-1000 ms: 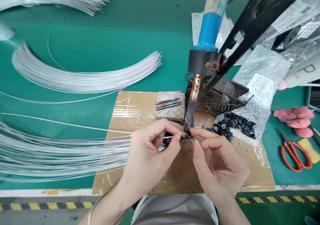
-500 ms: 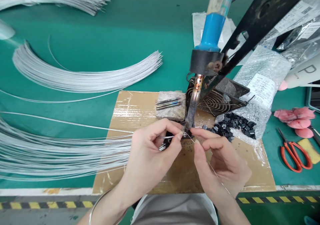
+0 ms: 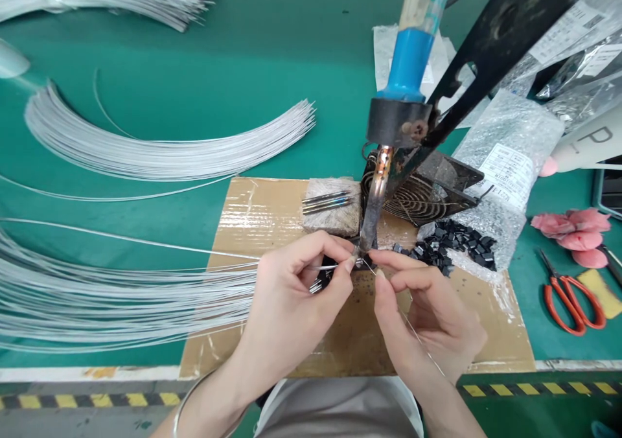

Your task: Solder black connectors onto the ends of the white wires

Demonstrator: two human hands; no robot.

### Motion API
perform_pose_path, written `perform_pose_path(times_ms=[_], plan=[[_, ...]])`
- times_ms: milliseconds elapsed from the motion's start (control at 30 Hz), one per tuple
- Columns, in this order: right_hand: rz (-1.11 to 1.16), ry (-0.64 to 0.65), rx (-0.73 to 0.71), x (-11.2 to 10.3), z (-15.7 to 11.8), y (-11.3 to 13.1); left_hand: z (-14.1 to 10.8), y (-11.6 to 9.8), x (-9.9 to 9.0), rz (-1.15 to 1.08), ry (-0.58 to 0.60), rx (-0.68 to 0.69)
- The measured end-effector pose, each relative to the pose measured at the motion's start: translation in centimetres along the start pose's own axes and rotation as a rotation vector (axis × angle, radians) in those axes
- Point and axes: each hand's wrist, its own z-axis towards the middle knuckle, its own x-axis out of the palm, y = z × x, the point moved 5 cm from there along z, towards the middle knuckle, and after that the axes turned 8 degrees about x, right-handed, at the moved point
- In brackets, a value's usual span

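My left hand [image 3: 296, 302] is pinched on a thin white cable [image 3: 194, 246], its end held under the tip of a soldering iron [image 3: 372, 214]. The iron has a blue collar and hangs tip-down from a black metal bracket [image 3: 486, 56]. My right hand [image 3: 427, 308] pinches a thin strand of solder wire [image 3: 422, 346], which runs back across the palm. The solder's front end reaches the iron's tip between both hands. Fingers partly hide the joint, so its detail is too small to make out. Below the left fingers show some cable ends [image 3: 315, 286].
Cardboard [image 3: 243, 211] covers the green bench, with a pad [image 3: 335, 221] bearing several spare tips. Behind the iron sits a fan [image 3: 418, 198]. Small black parts [image 3: 461, 240] spill from a bubble-wrap bag [image 3: 515, 140]. Red-handled scissors [image 3: 573, 302] lie right; cable bundles [image 3: 170, 156] lie left.
The hands stay almost in place at the iron's tip. My right thumb has shifted very slightly left. The iron and bracket appear a little further left in the picture.
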Motion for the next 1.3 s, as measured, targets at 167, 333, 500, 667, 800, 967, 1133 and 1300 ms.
perform_pose_path(times_ms=[167,333,500,667,800,967,1133,1300], plan=[[0.006,-0.007,-0.007,0.05,-0.04,-0.03,-0.06,0.07,-0.08,0.004,0.006,0.004],[0.019,0.0,-0.001,-0.03,0.0,-0.11,0.01,0.14,-0.1,0.006,0.001,0.01],[0.022,0.011,0.004,-0.05,0.0,-0.23,0.11,0.05,0.03,0.01,0.012,0.009],[0.02,0.005,0.004,0.04,0.03,-0.28,0.04,0.01,-0.01,0.006,0.013,0.0],[0.015,-0.008,-0.009,0.0,0.0,-0.17,-0.04,-0.01,-0.11,0.003,0.004,0.005],[0.011,-0.011,-0.019,0.04,-0.03,-0.11,-0.1,0.03,-0.14,0.001,0.002,0.017],[0.015,-0.014,-0.019,-0.07,-0.05,-0.08,0.0,0.0,-0.04,-0.002,0.004,0.016],[0.02,0.004,-0.009,-0.1,-0.1,-0.12,0.08,0.14,0.03,-0.002,0.012,0.005]])
